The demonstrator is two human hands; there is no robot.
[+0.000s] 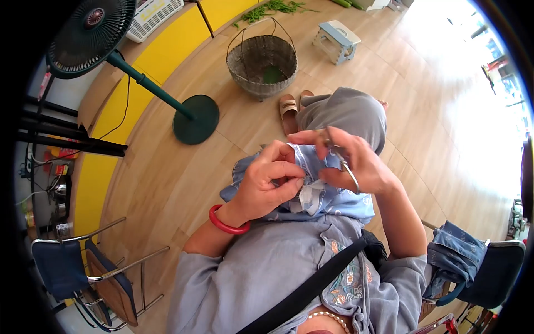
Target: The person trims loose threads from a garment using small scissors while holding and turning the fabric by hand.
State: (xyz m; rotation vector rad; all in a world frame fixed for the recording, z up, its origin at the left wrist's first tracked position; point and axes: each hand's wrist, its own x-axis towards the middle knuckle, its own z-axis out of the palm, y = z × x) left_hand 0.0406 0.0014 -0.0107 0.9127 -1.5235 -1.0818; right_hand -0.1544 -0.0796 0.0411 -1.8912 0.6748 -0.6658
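My left hand, with a red bangle on its wrist, is closed in a pinch over my lap. Between its fingertips is the edge of a light blue garment with white print and a pale band. A crumpled white piece shows just below those fingers. My right hand is raised on the other side, its fingers around metal scissors. One curved handle loop stands out by the thumb; the blades are blurred and partly hidden by the fingers. The garment lies bunched across my thighs.
A green standing fan and a woven basket are on the wood floor ahead. Beyond them are a small stool and green vegetables. Chairs flank me; the right chair has denim cloth over it.
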